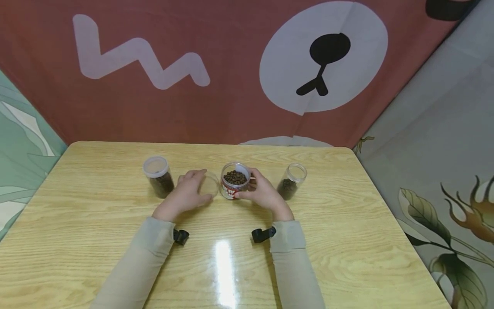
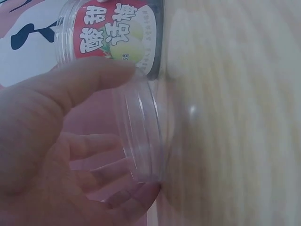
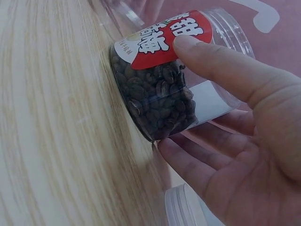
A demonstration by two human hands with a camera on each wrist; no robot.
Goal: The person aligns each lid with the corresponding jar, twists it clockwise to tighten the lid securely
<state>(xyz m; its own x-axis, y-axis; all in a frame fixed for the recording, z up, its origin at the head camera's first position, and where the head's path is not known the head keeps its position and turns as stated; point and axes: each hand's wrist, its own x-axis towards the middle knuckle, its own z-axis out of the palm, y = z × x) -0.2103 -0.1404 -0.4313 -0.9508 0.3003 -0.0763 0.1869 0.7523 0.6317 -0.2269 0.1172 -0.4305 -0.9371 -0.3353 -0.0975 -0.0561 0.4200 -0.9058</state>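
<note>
In the middle of the table stands a clear plastic jar (image 1: pixel 234 180) with a red label, its top uncovered. Coffee beans (image 3: pixel 155 96) fill its lower part. My right hand (image 1: pixel 264 191) grips this jar from the right, thumb on the label and fingers round the far side. Just left of the jar, a clear round lid (image 2: pixel 143 127) is at the table surface. My left hand (image 1: pixel 188 192) holds the lid at its rim, the thumb at one side and the fingertips at the other.
Left of my left hand stands a taller jar (image 1: pixel 159 177) with a whitish top and dark contents. Another clear jar (image 1: pixel 292 181), open at the mouth, holds dark contents to the right. A red-brown printed cloth (image 1: pixel 231 111) hangs behind the table's far edge.
</note>
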